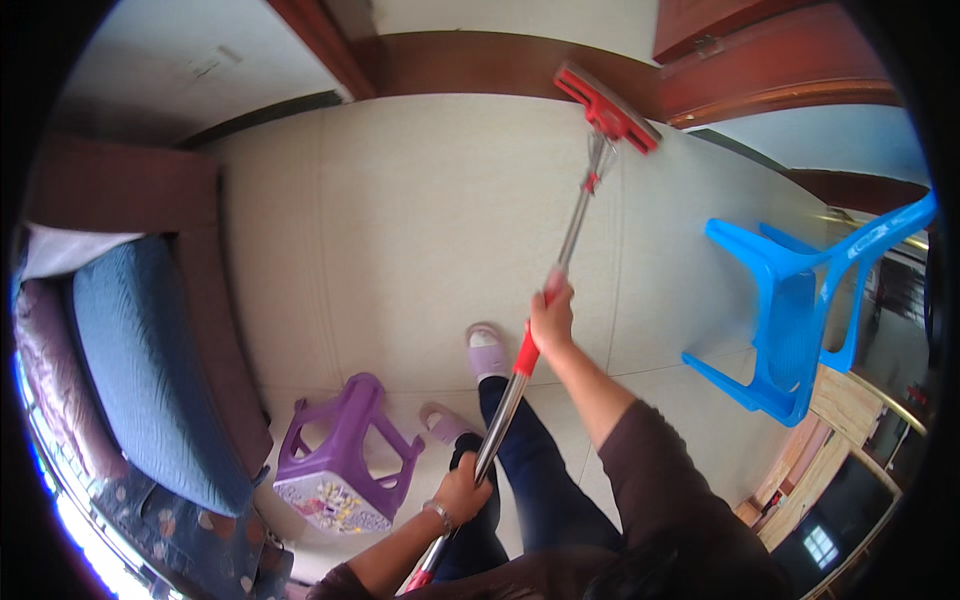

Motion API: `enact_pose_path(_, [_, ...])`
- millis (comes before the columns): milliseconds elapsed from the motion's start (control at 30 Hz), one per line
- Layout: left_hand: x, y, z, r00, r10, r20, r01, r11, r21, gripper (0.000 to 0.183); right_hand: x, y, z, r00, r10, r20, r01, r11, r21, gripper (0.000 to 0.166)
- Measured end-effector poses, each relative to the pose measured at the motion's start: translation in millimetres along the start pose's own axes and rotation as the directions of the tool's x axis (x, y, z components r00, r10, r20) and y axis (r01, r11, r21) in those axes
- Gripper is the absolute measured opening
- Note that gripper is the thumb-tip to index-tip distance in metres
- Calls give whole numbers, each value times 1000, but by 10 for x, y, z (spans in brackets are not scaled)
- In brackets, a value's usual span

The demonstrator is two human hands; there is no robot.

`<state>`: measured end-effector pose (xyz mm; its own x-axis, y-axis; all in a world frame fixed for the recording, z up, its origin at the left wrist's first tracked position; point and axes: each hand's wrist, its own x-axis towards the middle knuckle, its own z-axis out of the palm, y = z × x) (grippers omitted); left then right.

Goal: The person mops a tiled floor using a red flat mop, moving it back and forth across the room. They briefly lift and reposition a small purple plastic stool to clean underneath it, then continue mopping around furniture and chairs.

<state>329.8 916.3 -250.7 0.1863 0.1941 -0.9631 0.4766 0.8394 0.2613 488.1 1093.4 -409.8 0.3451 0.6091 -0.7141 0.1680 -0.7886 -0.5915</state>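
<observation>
A sponge mop with a red head (609, 109) and a steel handle (504, 420) runs from the lower middle up to the doorway. My right hand (552, 319) is closed around the red grip in the middle of the handle. Lower down, my left hand (462, 491), with a metal band at the wrist, grips the bare steel part. The mop head lies at a slant over the edge of the brown door threshold (480, 64) and the pale tiled floor (450, 217). Part of the handle's lower end is hidden behind my left wrist.
A purple plastic stool (349, 450) lies tipped over beside my slippered feet. On the right is a blue plastic chair (787, 322), near wooden furniture (810, 480). A sofa with a blue cushion (150, 367) lines the left side. A red-brown door (780, 56) stands at the upper right.
</observation>
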Motion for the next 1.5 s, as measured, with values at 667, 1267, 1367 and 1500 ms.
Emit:
enact_pose_path(667, [-1030, -3304, 659, 834, -543, -98, -5, 171, -985, 71, -3402, 1462, 41, 676, 331, 658, -120, 931, -345, 32])
enact_pose_path(1267, [63, -4118, 421, 786, -513, -344, -612, -574, -544, 81, -2955, 1043, 227, 504, 575, 645, -680, 724, -114, 18])
enact_pose_path(1367, [14, -3830, 262, 743, -510, -434, -668, -600, -440, 83, -2941, 974, 176, 472, 585, 660, -678, 719, -152, 20])
enact_pose_path(1500, [165, -3384, -66, 646, -485, -590, -736, -600, -312, 67, -2922, 841, 132, 488, 569, 662, -660, 737, -146, 19])
